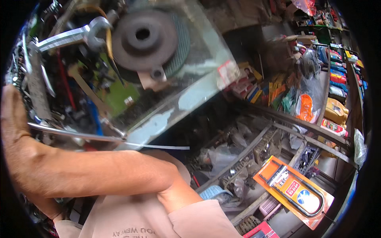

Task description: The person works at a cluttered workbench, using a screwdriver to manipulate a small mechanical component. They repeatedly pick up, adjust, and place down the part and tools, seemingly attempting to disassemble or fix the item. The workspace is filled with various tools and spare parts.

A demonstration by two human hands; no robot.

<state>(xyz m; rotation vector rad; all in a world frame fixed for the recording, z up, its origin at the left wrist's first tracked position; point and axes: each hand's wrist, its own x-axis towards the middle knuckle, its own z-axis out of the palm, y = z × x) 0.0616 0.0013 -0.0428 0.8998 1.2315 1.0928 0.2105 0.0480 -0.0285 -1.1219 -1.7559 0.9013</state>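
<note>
My right arm reaches across to the far left, where my right hand [14,115] shows only in part at the dark rim. Its fingers are out of sight, so whether they grip anything is unclear. Close to it runs a long, thin metal rod [75,133], lying along the bench's near edge. Low at the left, my left forearm [43,206] passes behind the right one; the left hand cannot be seen. Beyond the arms are a large open-end wrench [71,36] and a dark round disc with a centre hole [143,47], resting on a glass-topped case [198,87].
Mixed tools and metal parts crowd the left side. Below right, an orange carded pack [295,190] with a black U-shaped shackle lies over wooden-framed compartments. Plastic baskets [270,206] sit beneath it. Shelves [337,79] of packaged goods and bottles line the right.
</note>
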